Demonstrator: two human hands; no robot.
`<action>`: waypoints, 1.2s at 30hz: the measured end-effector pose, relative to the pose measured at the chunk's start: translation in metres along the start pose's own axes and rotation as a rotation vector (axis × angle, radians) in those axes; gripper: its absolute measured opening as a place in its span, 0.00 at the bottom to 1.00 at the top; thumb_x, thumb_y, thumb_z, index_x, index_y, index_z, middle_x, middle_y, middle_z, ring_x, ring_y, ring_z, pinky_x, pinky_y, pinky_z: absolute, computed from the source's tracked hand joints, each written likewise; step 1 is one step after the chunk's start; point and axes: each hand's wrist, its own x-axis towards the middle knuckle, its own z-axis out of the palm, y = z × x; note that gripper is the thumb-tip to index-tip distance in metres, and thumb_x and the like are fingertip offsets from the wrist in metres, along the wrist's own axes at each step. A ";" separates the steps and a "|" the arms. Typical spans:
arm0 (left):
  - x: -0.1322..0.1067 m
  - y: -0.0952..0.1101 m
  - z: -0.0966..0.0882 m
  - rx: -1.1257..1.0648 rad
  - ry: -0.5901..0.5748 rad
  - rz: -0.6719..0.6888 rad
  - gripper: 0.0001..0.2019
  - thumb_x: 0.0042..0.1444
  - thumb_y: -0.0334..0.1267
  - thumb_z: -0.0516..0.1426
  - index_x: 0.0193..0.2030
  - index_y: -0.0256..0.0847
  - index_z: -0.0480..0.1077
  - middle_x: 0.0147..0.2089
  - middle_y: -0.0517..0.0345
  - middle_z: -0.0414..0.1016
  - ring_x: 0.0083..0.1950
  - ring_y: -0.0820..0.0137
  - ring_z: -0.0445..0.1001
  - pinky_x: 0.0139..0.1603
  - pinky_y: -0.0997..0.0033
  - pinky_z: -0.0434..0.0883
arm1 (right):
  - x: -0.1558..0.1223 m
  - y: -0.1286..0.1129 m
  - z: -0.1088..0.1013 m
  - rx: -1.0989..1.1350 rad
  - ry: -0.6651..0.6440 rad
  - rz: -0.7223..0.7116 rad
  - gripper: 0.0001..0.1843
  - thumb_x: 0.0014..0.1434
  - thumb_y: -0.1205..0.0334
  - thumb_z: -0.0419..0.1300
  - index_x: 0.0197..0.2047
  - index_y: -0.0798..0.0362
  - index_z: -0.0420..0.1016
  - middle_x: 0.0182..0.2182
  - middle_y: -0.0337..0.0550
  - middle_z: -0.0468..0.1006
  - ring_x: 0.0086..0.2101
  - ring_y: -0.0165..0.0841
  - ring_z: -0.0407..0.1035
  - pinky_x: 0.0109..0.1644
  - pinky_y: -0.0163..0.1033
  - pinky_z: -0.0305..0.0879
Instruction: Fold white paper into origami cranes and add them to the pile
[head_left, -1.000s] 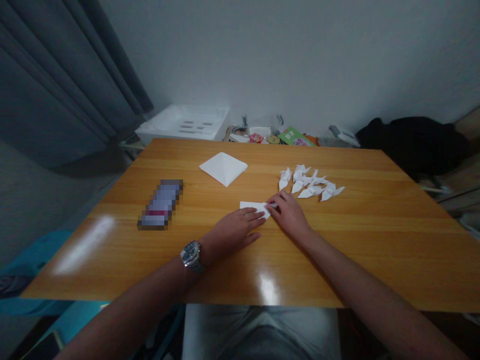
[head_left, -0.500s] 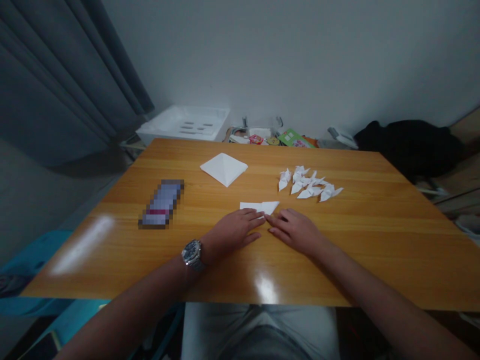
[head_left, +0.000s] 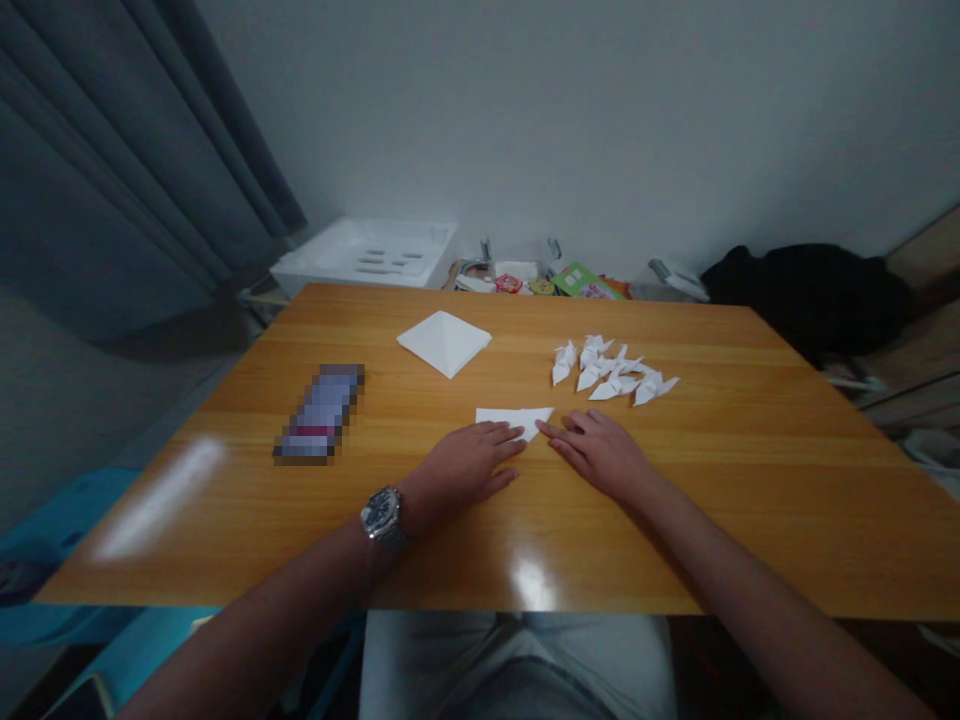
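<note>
A small folded piece of white paper [head_left: 511,414] lies on the wooden table, its near part hidden under my fingers. My left hand [head_left: 471,462], with a metal watch at the wrist, rests flat across the paper with its fingers stretched out. From the right, my right hand [head_left: 596,450] touches the paper's slanted edge with an extended index fingertip; its other fingers are loosely bent and hold nothing. Beyond the hands, several white origami cranes [head_left: 616,384] stand grouped to the right. Farther back on the left lies a stack of white paper [head_left: 444,342], turned like a diamond.
A phone [head_left: 319,412] with a blurred-out screen lies on the left of the wooden table [head_left: 360,560]. Behind the far edge are a white plastic tray [head_left: 367,250] and a green booklet [head_left: 586,282]. A blue chair [head_left: 82,520] stands at the left.
My right index fingertip has shifted up along the paper's right edge, away from the left fingers. My left hand stays on the paper. The whole view has tilted slightly.
</note>
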 end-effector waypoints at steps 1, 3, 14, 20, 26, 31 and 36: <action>0.000 0.001 -0.001 0.002 -0.005 0.000 0.23 0.70 0.46 0.53 0.67 0.41 0.66 0.70 0.51 0.67 0.69 0.59 0.67 0.70 0.57 0.64 | 0.000 0.003 0.000 -0.010 0.009 0.018 0.22 0.73 0.53 0.52 0.66 0.40 0.72 0.38 0.47 0.75 0.39 0.41 0.67 0.45 0.45 0.65; 0.001 0.001 -0.002 0.004 -0.014 -0.002 0.23 0.70 0.46 0.53 0.67 0.40 0.67 0.71 0.51 0.66 0.69 0.59 0.67 0.71 0.57 0.63 | 0.000 0.008 0.001 -0.031 0.034 0.066 0.22 0.73 0.52 0.50 0.66 0.43 0.72 0.38 0.48 0.75 0.39 0.42 0.67 0.45 0.45 0.65; 0.001 0.003 -0.003 0.024 -0.015 -0.013 0.23 0.70 0.46 0.53 0.67 0.40 0.66 0.71 0.52 0.66 0.69 0.58 0.67 0.70 0.57 0.65 | 0.001 0.021 0.009 -0.077 0.086 0.164 0.25 0.75 0.52 0.45 0.65 0.49 0.73 0.38 0.49 0.75 0.42 0.44 0.69 0.46 0.47 0.66; 0.000 0.004 -0.003 0.036 -0.031 -0.019 0.23 0.70 0.46 0.53 0.68 0.40 0.65 0.72 0.51 0.65 0.70 0.59 0.67 0.66 0.58 0.69 | -0.005 0.021 0.007 0.020 0.174 0.145 0.25 0.75 0.52 0.46 0.65 0.51 0.73 0.38 0.49 0.74 0.41 0.42 0.69 0.46 0.47 0.69; 0.000 0.005 -0.004 0.056 -0.020 -0.017 0.23 0.70 0.45 0.52 0.68 0.41 0.65 0.71 0.51 0.65 0.69 0.59 0.68 0.65 0.59 0.70 | -0.007 0.006 0.000 0.079 0.116 -0.107 0.23 0.72 0.53 0.53 0.66 0.48 0.72 0.58 0.54 0.74 0.57 0.46 0.68 0.60 0.56 0.68; 0.000 0.003 -0.004 0.054 -0.030 -0.010 0.23 0.70 0.45 0.52 0.68 0.40 0.65 0.72 0.50 0.64 0.69 0.59 0.67 0.67 0.59 0.68 | -0.007 0.001 0.000 0.060 -0.013 -0.214 0.25 0.72 0.54 0.55 0.69 0.45 0.67 0.70 0.52 0.62 0.69 0.47 0.55 0.68 0.60 0.60; 0.000 -0.003 -0.002 0.046 -0.048 0.027 0.23 0.72 0.46 0.51 0.69 0.41 0.65 0.72 0.50 0.64 0.71 0.60 0.65 0.69 0.58 0.66 | -0.006 0.004 0.004 0.038 -0.005 -0.133 0.22 0.73 0.59 0.51 0.67 0.42 0.70 0.72 0.49 0.60 0.69 0.46 0.55 0.69 0.59 0.59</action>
